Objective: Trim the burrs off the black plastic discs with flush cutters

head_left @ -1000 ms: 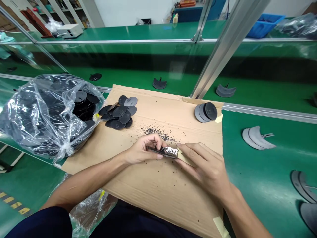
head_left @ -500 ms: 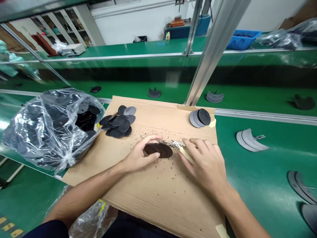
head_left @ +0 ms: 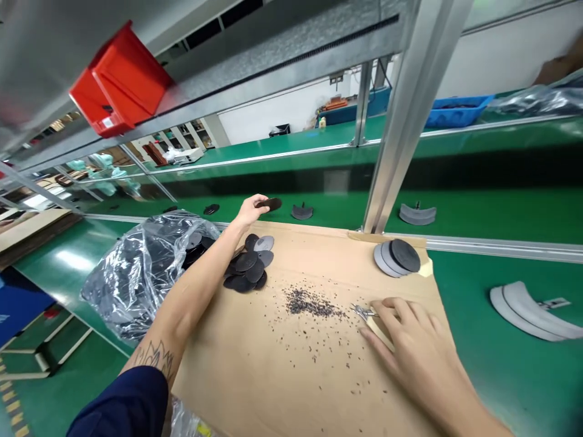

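My left hand [head_left: 251, 210] reaches out past the cardboard's far edge, closed on thin black oval discs [head_left: 273, 204] above the green conveyor belt. How many discs it holds I cannot tell. In my right hand [head_left: 410, 340] is a pair of nippers [head_left: 370, 315] with pale handles, their metal jaws pointing left over the cardboard [head_left: 291, 376]. Just left of the jaws lies a heap of small black scraps [head_left: 314, 303], with more scattered around. A loose pile of black and grey discs [head_left: 247, 267] lies beneath my left forearm. Stacked discs [head_left: 397, 258] stand at the cardboard's far right corner.
A clear plastic bag [head_left: 141, 273] of black discs sits at the left. Curved grey parts [head_left: 532, 312] rest on the green surface at the right, others [head_left: 302, 212] along the belt. A metal post [head_left: 396, 121] rises behind the cardboard. A red bin [head_left: 122, 79] hangs upper left.
My left hand has carried the discs from the cardboard's middle away to the far belt, uncovering the scrap heap. My right hand still holds the nippers. The view has tilted up and left.
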### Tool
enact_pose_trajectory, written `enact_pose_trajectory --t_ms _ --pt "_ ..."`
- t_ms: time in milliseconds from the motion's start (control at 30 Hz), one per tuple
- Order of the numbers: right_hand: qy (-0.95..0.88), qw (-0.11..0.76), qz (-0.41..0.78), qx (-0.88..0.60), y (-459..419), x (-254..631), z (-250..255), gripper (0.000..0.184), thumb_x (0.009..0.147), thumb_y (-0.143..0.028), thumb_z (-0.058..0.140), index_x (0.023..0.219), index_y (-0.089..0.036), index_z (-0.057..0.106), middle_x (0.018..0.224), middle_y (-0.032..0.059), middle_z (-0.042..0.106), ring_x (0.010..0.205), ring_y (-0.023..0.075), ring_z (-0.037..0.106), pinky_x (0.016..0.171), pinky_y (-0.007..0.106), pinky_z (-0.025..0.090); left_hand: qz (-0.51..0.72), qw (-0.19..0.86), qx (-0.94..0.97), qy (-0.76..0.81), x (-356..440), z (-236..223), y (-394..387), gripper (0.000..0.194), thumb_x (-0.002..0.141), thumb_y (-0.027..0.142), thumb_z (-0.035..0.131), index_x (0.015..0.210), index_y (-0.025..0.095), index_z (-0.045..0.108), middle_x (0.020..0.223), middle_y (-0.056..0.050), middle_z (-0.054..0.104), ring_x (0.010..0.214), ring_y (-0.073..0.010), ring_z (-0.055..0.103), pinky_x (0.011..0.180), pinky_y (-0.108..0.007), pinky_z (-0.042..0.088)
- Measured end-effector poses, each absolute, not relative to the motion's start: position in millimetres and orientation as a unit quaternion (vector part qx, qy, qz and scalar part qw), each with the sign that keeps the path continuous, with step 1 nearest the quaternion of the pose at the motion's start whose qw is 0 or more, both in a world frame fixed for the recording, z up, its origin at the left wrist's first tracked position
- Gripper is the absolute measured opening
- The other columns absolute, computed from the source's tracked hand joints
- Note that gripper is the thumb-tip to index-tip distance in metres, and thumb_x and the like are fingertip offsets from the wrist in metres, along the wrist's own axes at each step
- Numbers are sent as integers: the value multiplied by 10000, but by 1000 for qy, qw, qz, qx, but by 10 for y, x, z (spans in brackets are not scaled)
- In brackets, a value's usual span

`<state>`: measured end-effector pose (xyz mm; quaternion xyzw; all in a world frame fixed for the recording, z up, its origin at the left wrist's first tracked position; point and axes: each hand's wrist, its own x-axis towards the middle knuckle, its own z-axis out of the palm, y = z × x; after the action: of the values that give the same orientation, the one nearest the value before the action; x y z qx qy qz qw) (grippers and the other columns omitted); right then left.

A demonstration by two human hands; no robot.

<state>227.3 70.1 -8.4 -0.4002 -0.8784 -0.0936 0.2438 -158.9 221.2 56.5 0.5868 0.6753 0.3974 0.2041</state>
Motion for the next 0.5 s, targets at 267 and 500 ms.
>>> enact_pose_trajectory --t_ms 267,500 --pt "-876 236 -68 -416 693 2294 -39 376 992 -487 459 989 -182 678 956 123 676 917 283 593 762 403 466 274 133 617 726 -2082 522 2353 189 613 50 660 744 176 713 1228 -94 680 1369 -367 445 1207 -455 268" --pt "-871 222 -47 -436 696 2292 -63 378 992 -505 458 1013 -201 681 1012 129 669 938 280 610 777 398 483 281 199 587 733 -1583 201 2623 306 951 331 625 1189 139 622 1213 -98 648 1100 -233 639 967 -468 537"
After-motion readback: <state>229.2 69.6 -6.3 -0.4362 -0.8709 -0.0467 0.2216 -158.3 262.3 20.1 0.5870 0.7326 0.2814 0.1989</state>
